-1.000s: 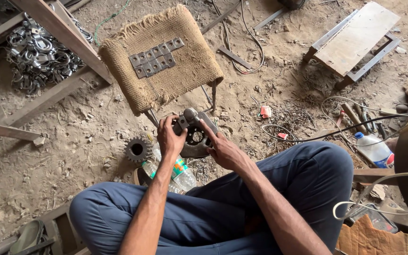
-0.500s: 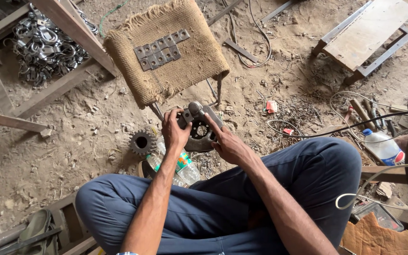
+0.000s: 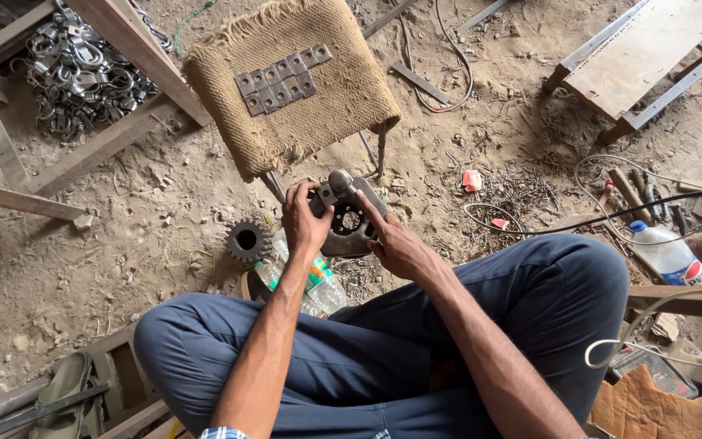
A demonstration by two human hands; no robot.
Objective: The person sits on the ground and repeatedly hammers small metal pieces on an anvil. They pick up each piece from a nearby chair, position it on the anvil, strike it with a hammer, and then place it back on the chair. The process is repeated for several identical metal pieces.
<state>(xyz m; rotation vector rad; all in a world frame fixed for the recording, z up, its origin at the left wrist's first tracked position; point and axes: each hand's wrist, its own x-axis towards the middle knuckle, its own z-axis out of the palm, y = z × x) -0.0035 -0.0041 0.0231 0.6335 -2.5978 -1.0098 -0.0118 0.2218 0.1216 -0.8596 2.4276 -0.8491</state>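
I sit cross-legged on a dirt floor. Both my hands grip a round dark metal part (image 3: 348, 221) with a central hole and a grey fitting on top, held just above the ground. My left hand (image 3: 302, 219) clasps its left side. My right hand (image 3: 396, 244) holds its right edge, with a finger reaching onto the grey fitting. A burlap-covered stool (image 3: 343, 89) stands just beyond, with several small square metal plates (image 3: 282, 77) laid in rows on it.
A toothed gear (image 3: 247, 240) lies on the dirt left of my hands, a plastic bottle (image 3: 310, 284) by my knee. Metal rings (image 3: 75, 69) are heaped at the far left under wooden beams. A wooden bench (image 3: 639, 57) stands far right, near tools, wires and a white bottle (image 3: 666, 254).
My hands stay on the metal part and have shifted their grip slightly. The view has drifted a little; nothing was picked up or let go.
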